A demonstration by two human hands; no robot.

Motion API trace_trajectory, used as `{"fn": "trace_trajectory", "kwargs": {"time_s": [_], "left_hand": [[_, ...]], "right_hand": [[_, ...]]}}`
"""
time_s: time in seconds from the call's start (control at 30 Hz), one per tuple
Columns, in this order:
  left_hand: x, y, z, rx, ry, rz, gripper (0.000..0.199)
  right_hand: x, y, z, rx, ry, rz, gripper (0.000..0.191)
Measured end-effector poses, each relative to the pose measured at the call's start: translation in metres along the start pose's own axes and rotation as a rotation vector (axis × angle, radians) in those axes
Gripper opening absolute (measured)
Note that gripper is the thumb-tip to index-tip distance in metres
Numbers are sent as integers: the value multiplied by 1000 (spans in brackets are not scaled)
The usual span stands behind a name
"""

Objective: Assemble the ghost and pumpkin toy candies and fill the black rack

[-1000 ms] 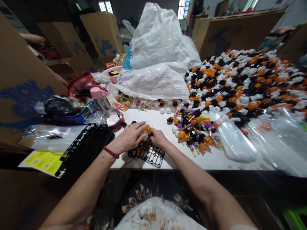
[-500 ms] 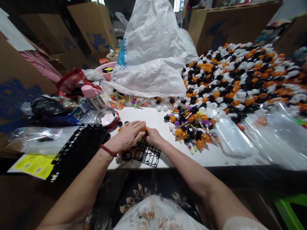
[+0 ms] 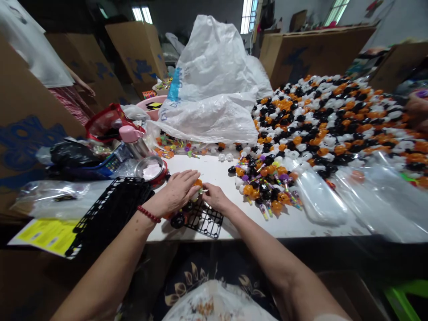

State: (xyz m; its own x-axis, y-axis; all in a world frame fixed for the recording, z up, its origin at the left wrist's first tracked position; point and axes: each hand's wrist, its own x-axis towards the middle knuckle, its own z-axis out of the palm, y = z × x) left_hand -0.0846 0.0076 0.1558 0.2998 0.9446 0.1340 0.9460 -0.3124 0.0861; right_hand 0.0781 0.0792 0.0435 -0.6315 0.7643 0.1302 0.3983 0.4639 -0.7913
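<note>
Left hand extends flat fingers beside 1 orange ball; right hand, fingers slightly parted, nearest black plastic grid, both grips unclear.

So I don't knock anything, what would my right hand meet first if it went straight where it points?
Likely the orange ball by your left hand, just past the fingertips of your right hand; depth there is unclear.

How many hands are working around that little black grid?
2: the left hand is beside the grid, over its upper left; the right hand is at its far edge. Neither is hidden.
</note>
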Motion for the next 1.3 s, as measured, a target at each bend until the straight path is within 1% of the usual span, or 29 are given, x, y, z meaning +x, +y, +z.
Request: {"fn": "trace_trajectory", "kwargs": {"time_s": [0.07,0.13,0.2,0.27,0.33,0.4,0.47,0.53,0.57,0.63,0.7,0.73,0.77,0.83,0.87,0.9,1.0,1.07,1.13,1.2,1.23,1.3], "left_hand": [[-12,10,-11,31,106,18,47],[-30,27,-22,13,182,76,47],[-51,50,-27,-53,192,171,48],[-70,72,-21,-125,119,263,50],[-85,89,0,-174,28,308,48],[-94,96,31,-180,-3,261,44],[-98,95,66,-137,32,149,42],[-100,90,96,-98,69,59,40],[-101,87,108,-96,83,31,40],[-102,84,124,-110,104,-8,41],[-100,85,133,-130,114,-37,44],[-99,87,135,-138,112,-47,45],[-96,89,137,-145,108,-58,47],[-91,92,140,-159,106,-73,49],[-89,94,141,-167,117,-75,50],[-88,95,142,-178,135,-74,51],[-94,98,145,-213,247,-83,50],[-104,99,148,-215,340,-148,46],[-115,98,152,-192,411,-240,43],[-122,95,155,-169,440,-286,41],[-123,93,156,-165,444,-281,41],[-123,89,159,-171,445,-246,40]], "right_hand": [[-13,-1,-12,-9,82,-49,25],[-30,0,-31,-95,187,-89,20],[-45,5,-57,-247,285,-65,18],[-52,14,-86,-467,360,24,20],[-49,25,-112,-700,367,129,22],[-39,37,-130,-864,286,222,21],[-27,47,-139,-924,158,293,19],[-15,53,-140,-939,69,339,18],[-11,55,-139,-942,47,351,19],[-6,55,-136,-937,47,352,19],[-6,51,-134,-893,103,320,21],[-8,47,-133,-847,158,294,23],[-11,42,-132,-779,226,264,25],[-20,30,-123,-569,354,223,28],[-26,23,-116,-432,388,213,28],[-34,17,-105,-286,394,207,26],[-61,2,-60,121,313,183,23],[-77,-2,-27,348,235,177,28],[-87,-4,1,518,161,204,32],[-91,-5,20,596,103,237,32],[-90,-6,26,595,89,242,31],[-88,-7,33,515,80,207,26]]}}
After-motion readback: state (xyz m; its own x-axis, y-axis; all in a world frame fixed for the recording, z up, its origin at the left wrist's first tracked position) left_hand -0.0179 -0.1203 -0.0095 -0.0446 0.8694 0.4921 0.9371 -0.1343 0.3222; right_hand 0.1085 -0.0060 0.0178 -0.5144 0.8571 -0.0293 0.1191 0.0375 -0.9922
